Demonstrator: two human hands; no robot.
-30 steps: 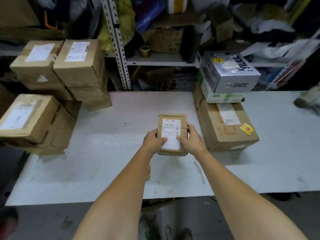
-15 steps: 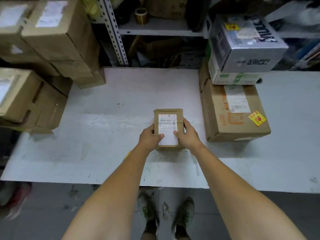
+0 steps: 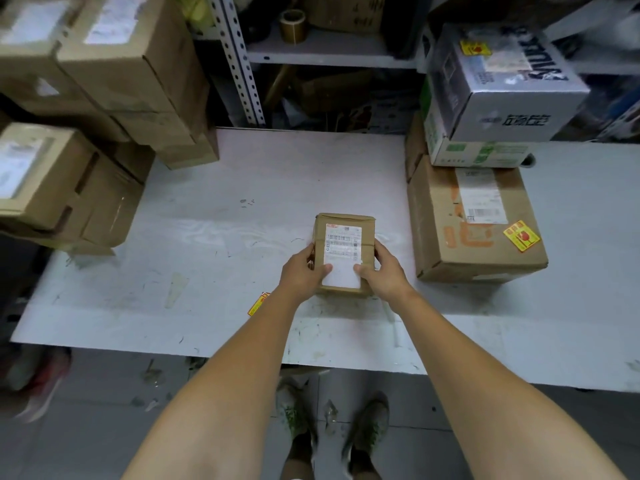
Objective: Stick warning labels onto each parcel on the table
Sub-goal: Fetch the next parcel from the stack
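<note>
On the table (image 3: 214, 237), left hand (image 3: 302, 274) and right hand (image 3: 384, 268) grip the small parcel (image 3: 344, 244) between them.

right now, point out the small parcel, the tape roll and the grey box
small parcel (image 3: 343, 252), head view, its shipping label
tape roll (image 3: 293, 31), head view, outer side
grey box (image 3: 519, 110), head view, front face

left hand (image 3: 300, 273), right hand (image 3: 383, 274): bare | forearms (image 3: 221, 393): bare, unsleeved | shoes (image 3: 369, 424): olive-green lace-ups
</note>
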